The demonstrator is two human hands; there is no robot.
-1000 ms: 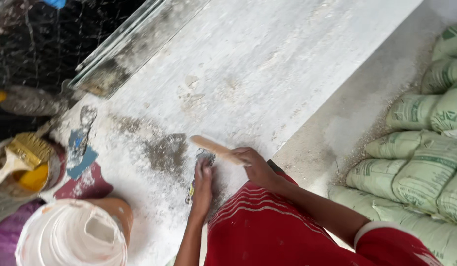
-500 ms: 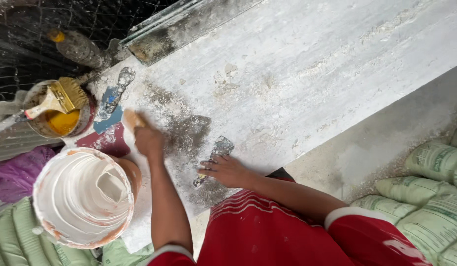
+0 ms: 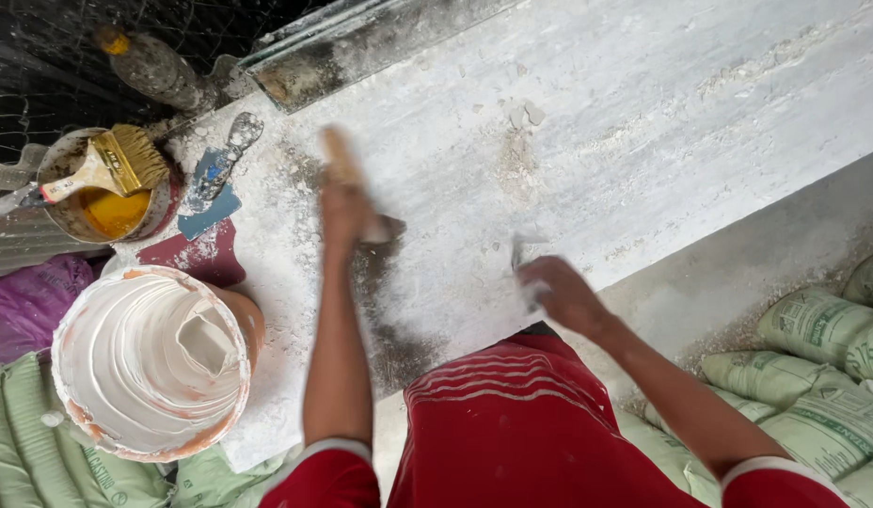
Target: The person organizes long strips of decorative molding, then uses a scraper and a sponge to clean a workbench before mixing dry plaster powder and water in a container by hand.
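Note:
My left hand (image 3: 347, 212) is shut on a brush with a wooden handle (image 3: 340, 155), held against a dusty white board (image 3: 643, 122). The brush head (image 3: 385, 229) rests at the top of a dark, bare patch (image 3: 389, 320) on the board. My right hand (image 3: 563, 296) is to the right near the board's front edge, gripping a small metal scraper (image 3: 521, 252) whose blade is blurred. Both arms come out of red sleeves with white cuffs.
A white bucket (image 3: 88, 310) of white paste with a blade stuck in it stands at the left. Behind it are a tin of yellow paint (image 3: 60, 216) with a brush (image 3: 117, 162), a blue putty knife (image 3: 215, 179) and a dusty bottle (image 3: 154, 66). Green sacks (image 3: 817, 329) lie at right.
My left hand has moved the brush up and right over the board, away from the bucket. My right hand with the scraper has shifted right. The view has turned slightly.

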